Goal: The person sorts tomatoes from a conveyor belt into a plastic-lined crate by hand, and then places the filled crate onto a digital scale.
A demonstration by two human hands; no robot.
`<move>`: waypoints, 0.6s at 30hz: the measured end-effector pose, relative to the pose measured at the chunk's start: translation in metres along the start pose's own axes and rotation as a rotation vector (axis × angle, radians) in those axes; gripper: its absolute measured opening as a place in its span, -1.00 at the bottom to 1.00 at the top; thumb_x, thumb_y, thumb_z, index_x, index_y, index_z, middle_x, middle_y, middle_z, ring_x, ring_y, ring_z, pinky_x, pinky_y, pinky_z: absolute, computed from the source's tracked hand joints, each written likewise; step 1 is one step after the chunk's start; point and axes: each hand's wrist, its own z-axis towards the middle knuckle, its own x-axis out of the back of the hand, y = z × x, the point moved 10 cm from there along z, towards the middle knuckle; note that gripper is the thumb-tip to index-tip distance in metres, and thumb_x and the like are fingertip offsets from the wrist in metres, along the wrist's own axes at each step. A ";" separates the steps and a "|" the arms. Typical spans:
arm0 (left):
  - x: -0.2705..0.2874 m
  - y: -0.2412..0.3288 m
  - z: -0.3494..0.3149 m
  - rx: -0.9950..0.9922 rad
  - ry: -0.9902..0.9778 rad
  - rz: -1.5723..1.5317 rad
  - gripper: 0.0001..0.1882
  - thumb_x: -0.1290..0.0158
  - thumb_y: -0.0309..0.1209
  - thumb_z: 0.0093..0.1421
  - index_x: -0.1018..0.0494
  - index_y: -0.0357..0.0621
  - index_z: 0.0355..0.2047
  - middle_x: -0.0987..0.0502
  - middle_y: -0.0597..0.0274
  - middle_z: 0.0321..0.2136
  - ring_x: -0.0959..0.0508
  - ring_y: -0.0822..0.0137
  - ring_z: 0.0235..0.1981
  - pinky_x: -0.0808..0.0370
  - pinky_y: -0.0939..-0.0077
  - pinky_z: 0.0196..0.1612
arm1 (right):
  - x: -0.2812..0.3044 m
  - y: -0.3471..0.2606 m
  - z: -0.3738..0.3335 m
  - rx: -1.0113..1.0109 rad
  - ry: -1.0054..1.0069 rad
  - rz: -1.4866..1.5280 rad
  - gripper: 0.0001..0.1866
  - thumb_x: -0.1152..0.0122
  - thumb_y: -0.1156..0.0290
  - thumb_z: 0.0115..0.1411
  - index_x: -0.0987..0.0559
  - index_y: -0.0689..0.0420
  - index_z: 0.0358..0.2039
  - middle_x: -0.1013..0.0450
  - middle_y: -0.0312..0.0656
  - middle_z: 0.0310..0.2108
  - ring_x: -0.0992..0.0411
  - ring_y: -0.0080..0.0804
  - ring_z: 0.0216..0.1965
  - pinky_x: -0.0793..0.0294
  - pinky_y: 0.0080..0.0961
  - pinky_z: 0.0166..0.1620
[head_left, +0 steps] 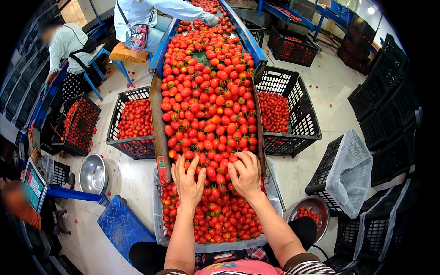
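Cherry tomatoes [208, 110], red with a few orange ones and some green stems, cover a long chute [156, 114] with blue and metal side walls. At its near end my left hand [189, 181] rests on the tomatoes, fingers spread and pointing away from me. My right hand [246, 174] lies across from it, fingers apart and slightly bent over the fruit. Several tomatoes show between the two hands, and neither hand grips one. Below my hands, a container with a pale plastic liner [158, 224] is heaped with more tomatoes.
Black crates of tomatoes flank the chute, one left [133, 149] and one right [293, 142]. A steel bowl [94, 174] and blue platform scale [123, 224] sit left. Another bowl [323, 213] and a lined crate [348, 169] are right. A co-worker's gloved hand [209, 19] reaches over the far tomatoes.
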 end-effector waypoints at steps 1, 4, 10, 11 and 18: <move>0.002 -0.004 -0.008 0.018 0.015 -0.077 -0.72 -0.11 -0.31 0.15 -0.53 -0.04 -0.12 -0.33 0.02 0.10 -0.25 0.00 0.18 -0.10 0.07 0.24 | 0.001 0.002 0.001 -0.026 -0.004 0.049 -0.81 -0.24 0.33 0.11 -0.53 0.21 -0.42 -0.41 -0.08 -0.12 -0.32 -0.06 -0.01 -0.29 -0.18 0.04; 0.008 -0.019 -0.015 0.089 0.106 -0.306 -0.82 -0.08 -0.43 0.15 -0.52 -0.15 -0.22 -0.25 -0.07 0.11 -0.32 0.00 0.09 -0.24 0.14 0.16 | 0.015 -0.016 0.010 0.036 0.117 -0.055 -0.78 -0.23 0.34 0.13 -0.50 0.22 -0.31 -0.43 -0.09 -0.17 -0.36 -0.10 -0.06 -0.32 -0.21 -0.04; -0.014 0.022 0.043 0.050 0.008 0.154 -0.43 -0.23 -0.15 0.02 -0.42 0.13 0.08 0.02 -0.08 0.29 0.06 -0.25 0.28 -0.09 -0.31 0.15 | -0.015 0.004 -0.004 -0.046 -0.154 0.029 -0.63 -0.21 0.31 0.15 -0.46 0.18 -0.06 -0.20 0.06 0.11 -0.17 0.05 0.15 -0.19 -0.13 0.17; -0.022 0.031 0.049 0.020 -0.038 0.221 -0.39 -0.24 -0.10 -0.01 -0.41 0.19 0.09 0.01 -0.03 0.30 0.08 -0.22 0.30 -0.06 -0.35 0.14 | -0.004 -0.007 0.001 0.029 -0.032 -0.031 -0.58 -0.20 0.30 0.16 -0.44 0.16 0.02 -0.14 0.08 0.17 -0.12 0.09 0.20 -0.13 -0.09 0.22; -0.027 0.067 0.022 -0.212 -0.382 -0.066 -0.64 -0.16 -0.31 0.09 -0.53 0.04 -0.06 -0.15 0.02 0.26 -0.24 0.02 0.20 -0.30 0.04 0.11 | -0.019 0.021 -0.010 -0.172 -0.224 0.112 -0.59 -0.16 0.26 0.18 -0.47 0.12 0.03 -0.23 0.08 0.10 -0.15 0.01 0.17 -0.13 -0.08 0.21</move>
